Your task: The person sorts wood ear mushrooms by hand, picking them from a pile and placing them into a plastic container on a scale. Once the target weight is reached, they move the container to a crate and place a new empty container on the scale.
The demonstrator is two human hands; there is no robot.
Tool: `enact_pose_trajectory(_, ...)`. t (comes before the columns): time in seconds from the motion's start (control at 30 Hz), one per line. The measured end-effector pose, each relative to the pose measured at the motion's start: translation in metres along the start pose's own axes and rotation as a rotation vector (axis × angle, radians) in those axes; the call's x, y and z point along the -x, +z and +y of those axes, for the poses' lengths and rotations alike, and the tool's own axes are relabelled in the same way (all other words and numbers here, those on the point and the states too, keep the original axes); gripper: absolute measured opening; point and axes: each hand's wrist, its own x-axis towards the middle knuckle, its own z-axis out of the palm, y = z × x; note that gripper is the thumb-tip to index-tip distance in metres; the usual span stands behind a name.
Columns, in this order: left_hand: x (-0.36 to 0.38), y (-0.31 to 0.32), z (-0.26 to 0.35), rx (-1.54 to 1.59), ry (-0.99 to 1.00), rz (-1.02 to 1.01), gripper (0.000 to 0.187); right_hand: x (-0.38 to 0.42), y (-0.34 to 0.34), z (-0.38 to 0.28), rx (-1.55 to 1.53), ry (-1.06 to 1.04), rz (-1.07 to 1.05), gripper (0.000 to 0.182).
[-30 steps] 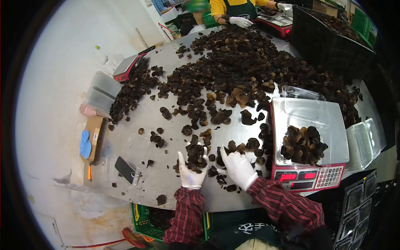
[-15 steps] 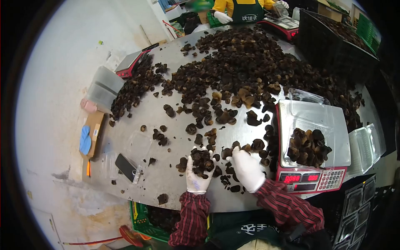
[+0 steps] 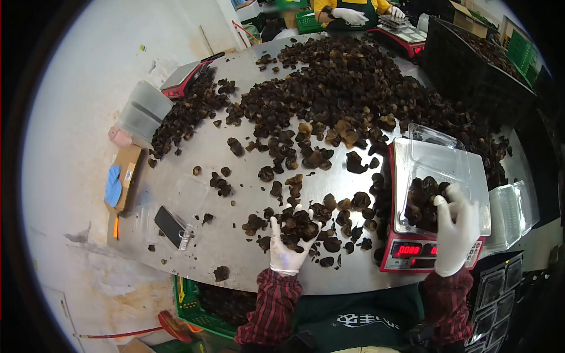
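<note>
Starting nearest, seeing a green crate (image 3: 183, 297) with dark contents, sitting below the edge of the bench (image 3: 235, 265). Cupping the left hand (image 3: 287, 257) palm up just over the steel, white-gloved, spreading the fingers and curling them loosely around a clump of dark fungus (image 3: 297, 226). Over to the right hand (image 3: 456, 235), hovering at the clear tray (image 3: 432, 163), bending the fingers above the dark pieces (image 3: 421, 197) inside, looking partly open but blurring too much to tell of a hold on any piece! Spotting that tray resting on the red-framed scale (image 3: 479, 176), glowing with red digits.

Judging this as a tray-tending step: minding the portion on the scale with the right, holding a ready clump in the left. Calling, surely, for a light right-hand touch and a steady left palm, without spilling.

Looking outward, passing a phone (image 3: 169, 225) lying off to the left, then loose pieces (image 3: 361, 201) lying between left hand and scale. Meeting the great heap (image 3: 335, 88) sprawling across the bench, and finishing far off on a co-worker's gloved hand (image 3: 351, 16) near another red scale (image 3: 406, 44).
</note>
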Motion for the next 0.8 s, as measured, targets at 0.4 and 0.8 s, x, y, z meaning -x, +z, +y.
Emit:
enact_pose_trajectory(0.4, 0.026, 0.010, -0.040, 0.091, -0.203, 0.113, 0.034, 0.090, 0.105, -0.089, -0.255, -0.298, -0.733, 0.050)
enact_pose_trajectory(0.8, 0.024, -0.003, -0.044, -0.046, -0.177, -0.001, 0.050, 0.085, 0.107, -0.077, -0.534, -0.058, -0.577, 0.022)
